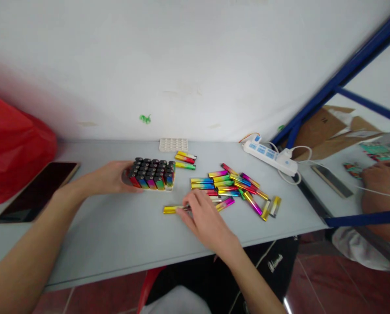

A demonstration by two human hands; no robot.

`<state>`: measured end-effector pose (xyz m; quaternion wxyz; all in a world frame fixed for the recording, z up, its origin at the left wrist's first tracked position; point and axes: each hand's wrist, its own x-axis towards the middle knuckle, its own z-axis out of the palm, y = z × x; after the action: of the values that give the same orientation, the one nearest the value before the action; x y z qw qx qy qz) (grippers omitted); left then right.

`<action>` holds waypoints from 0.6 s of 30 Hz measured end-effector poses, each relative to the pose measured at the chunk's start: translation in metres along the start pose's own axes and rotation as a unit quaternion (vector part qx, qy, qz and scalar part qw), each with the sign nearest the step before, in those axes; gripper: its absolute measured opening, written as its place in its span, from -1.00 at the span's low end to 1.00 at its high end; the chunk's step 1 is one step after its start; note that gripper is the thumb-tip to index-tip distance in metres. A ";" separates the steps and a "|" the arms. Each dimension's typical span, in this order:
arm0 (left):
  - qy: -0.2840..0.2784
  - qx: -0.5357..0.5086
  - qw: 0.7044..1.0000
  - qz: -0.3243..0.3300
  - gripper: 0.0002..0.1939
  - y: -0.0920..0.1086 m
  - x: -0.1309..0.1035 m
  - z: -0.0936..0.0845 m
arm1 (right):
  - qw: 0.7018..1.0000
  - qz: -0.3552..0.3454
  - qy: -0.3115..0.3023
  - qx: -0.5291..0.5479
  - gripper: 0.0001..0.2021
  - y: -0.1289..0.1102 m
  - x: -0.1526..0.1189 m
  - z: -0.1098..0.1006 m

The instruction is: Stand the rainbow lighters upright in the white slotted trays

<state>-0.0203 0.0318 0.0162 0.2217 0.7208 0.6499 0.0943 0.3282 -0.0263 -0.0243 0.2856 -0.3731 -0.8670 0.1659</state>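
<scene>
My left hand [118, 176] is wrapped round the left side of an upright block of lighters [151, 181]. Their black tops face up in close rows, and a bit of a pale holder [168, 188] shows at the bottom right. Between the fingers of my right hand [203, 213] is a yellow metallic lighter [170, 209], lying low over the table in front of the block; its other end is hidden by the fingers. A loose pile of shiny multicoloured lighters [227, 179] lies just beyond and right of my right hand. Several more lighters [185, 157] rest behind the block.
A white tray with holes [173, 145] lies against the wall. At the back right sits a power strip [269, 157] with cables. A dark phone-like slab [38, 187] and a red bag [15, 144] are on the left. Beyond the blue frame [312, 102], another person's hands [382, 174] show.
</scene>
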 end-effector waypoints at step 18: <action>-0.027 0.014 0.999 -0.014 -0.15 -0.015 0.003 -0.004 | 0.964 0.151 0.134 -0.175 -0.71 0.034 -0.015 0.015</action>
<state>-0.0352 0.0365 0.0120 0.2306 0.7171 0.6547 0.0624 0.3459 -0.0161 -0.0587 0.3006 -0.5629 -0.7699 0.0013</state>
